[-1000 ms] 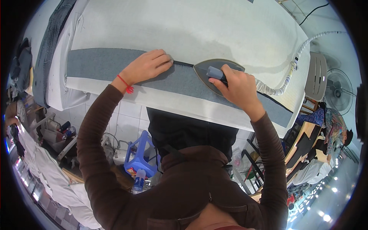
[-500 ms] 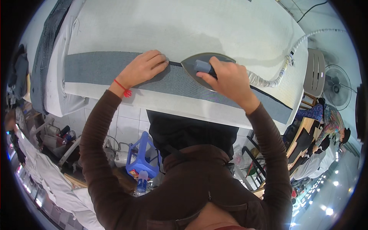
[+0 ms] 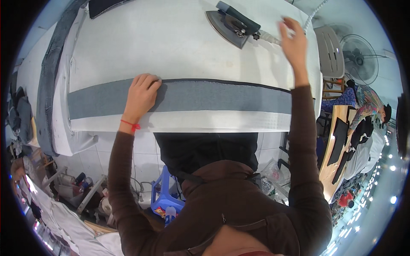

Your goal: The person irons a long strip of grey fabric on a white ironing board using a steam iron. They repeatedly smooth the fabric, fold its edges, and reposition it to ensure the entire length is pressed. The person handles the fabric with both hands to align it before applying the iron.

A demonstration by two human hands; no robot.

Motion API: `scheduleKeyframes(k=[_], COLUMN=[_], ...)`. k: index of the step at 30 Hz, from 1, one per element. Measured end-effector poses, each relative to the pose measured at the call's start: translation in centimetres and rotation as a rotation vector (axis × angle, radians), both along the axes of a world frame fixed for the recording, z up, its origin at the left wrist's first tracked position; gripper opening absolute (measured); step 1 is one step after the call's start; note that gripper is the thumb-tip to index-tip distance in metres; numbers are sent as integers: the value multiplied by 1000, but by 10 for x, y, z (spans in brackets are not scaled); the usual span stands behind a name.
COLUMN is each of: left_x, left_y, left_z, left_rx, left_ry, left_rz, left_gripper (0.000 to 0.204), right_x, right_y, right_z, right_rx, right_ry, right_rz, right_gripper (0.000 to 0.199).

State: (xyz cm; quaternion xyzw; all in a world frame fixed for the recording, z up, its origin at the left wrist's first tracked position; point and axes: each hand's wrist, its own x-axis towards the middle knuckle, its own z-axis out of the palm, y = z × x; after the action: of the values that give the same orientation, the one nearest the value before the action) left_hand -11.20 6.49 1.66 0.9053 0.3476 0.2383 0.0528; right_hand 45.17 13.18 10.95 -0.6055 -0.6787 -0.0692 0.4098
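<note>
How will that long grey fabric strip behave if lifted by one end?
Likely floppy: the grey fabric strip lies thin and flat along the white pressing table, so it should drape and sag. Probably light for its length. The left hand pressing on it suggests it may slide on the padding.

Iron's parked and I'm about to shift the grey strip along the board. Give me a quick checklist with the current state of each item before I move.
1. Iron off the fabric: ok. It sits on the white pad at the far side, apart from the grey strip.
2. Right hand off the iron: ok. It is raised by the cable end, fingers spread, holding nothing.
3. Left hand holding the strip: ok. It lies flat on the strip's far edge.
4. Strip lying flat: ok. No folds show along the visible length.
5. Iron heat or steam: cannot tell.
6. Hose clear of the strip: ok. It runs off the far right corner.
</note>
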Motion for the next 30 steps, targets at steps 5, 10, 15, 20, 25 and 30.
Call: scheduleKeyframes(k=[5,10,15,20,25,30], left_x=[31,51,49,43,44,41], left_y=[-17,-6,5,11,19,23], left_z=[10,29,37,32,28,36], left_rx=[-81,-268,-459,-435,-504,-384], left_ry=[-71,128,39,139,216,279], left_rz=[331,523,469,426,437,323], left_gripper=[12,19,19,20,18,20], right_x=[235,324,319,327,333,360], right_y=[-167,-313,-333,-313,-310,-327], right_z=[-27,-104,-139,-136,-137,-107], right_rx=[-371,-631,-543,-600,-569,-356], right_ry=[242,221,349,353,433,257], right_rz=[-764,-1026,-893,-863,-776,-701], right_gripper=[40,47,44,46,34,35])
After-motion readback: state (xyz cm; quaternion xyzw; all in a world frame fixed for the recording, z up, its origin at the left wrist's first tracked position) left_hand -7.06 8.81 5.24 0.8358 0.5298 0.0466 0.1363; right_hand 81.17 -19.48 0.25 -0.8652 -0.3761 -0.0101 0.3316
